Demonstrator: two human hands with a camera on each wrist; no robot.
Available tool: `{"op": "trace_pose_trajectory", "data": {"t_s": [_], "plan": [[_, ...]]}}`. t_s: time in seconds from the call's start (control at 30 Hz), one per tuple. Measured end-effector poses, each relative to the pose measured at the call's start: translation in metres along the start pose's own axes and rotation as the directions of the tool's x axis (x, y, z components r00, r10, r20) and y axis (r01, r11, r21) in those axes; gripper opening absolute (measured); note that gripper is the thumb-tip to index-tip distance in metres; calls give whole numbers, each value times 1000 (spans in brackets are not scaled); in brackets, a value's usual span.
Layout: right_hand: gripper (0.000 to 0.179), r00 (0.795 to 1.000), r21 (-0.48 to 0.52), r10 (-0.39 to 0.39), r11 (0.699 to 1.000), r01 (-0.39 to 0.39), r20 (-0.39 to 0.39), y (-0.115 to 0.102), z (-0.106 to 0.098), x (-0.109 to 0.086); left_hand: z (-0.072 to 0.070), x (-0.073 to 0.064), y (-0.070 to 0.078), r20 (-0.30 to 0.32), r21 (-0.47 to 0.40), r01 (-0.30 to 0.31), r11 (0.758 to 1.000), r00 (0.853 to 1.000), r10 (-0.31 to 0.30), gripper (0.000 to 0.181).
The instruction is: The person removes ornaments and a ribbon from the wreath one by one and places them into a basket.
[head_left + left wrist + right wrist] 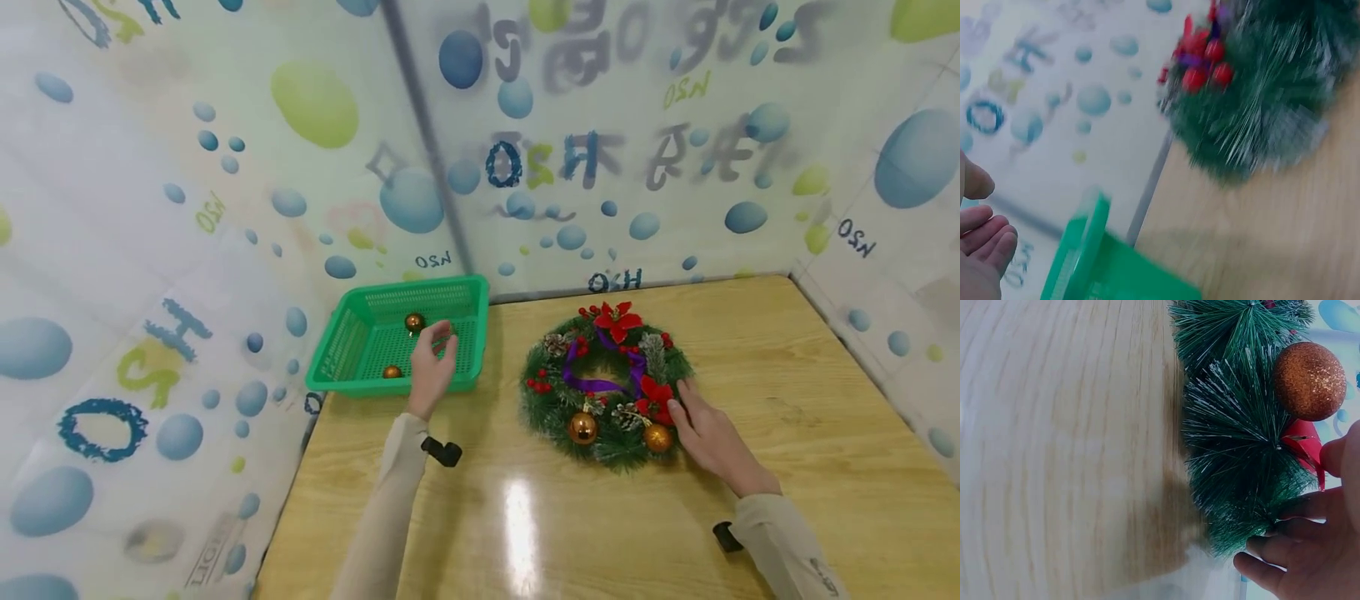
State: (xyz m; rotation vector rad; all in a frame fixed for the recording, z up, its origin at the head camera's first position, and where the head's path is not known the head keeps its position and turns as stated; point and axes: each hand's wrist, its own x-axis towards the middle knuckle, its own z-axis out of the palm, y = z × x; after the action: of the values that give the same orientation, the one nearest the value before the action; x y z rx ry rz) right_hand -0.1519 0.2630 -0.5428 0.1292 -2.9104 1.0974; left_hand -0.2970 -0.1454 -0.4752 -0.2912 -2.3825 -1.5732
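A green Christmas wreath [611, 446] lies on the table, dressed with red poinsettias, berries, pinecones, a purple ribbon and two ornament balls [582, 427]. At its right edge rests my right hand [712, 437], thumb beside the lower red poinsettia [656, 398] and fingers along the needles. The right wrist view has the thumb near a red petal [1305, 447], below a glittery copper ball [1310, 381]. My left hand [433, 367] is over the green basket [408, 387], fingers loosely bent, with nothing seen in them. Two more copper balls [414, 322] lie in the basket.
The wooden table [600, 533] meets a patterned curtain wall [570, 167] at the back, with further walls at left and right. The basket stands at the back left corner, a hand's width or more left of the wreath.
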Motion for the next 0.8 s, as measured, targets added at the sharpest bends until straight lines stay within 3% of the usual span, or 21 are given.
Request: {"op": "trace_pose_trajectory", "data": {"t_s": [0.13,0.3,0.5,0.7,0.8], "plan": [[67,1000,-7,-9,1000,9,-4,1,1,0,20,-20,10,13,-21,-67,998,998,67,35],[67,1000,2,-13,1000,13,-1,1,1,-1,43,-53,13,47,-88,-74,993,996,78,34],[68,1000,-1,-12,1000,13,9,0,0,0,65,-88,3,68,-68,-112,991,991,117,33],[68,1000,-1,-9,1000,9,1,1,-1,0,88,-108,-9,102,-19,-193,981,976,194,34],[67,1000,-2,-13,1000,13,0,2,0,-1,96,-116,-12,111,-24,-201,979,973,202,34]]}}
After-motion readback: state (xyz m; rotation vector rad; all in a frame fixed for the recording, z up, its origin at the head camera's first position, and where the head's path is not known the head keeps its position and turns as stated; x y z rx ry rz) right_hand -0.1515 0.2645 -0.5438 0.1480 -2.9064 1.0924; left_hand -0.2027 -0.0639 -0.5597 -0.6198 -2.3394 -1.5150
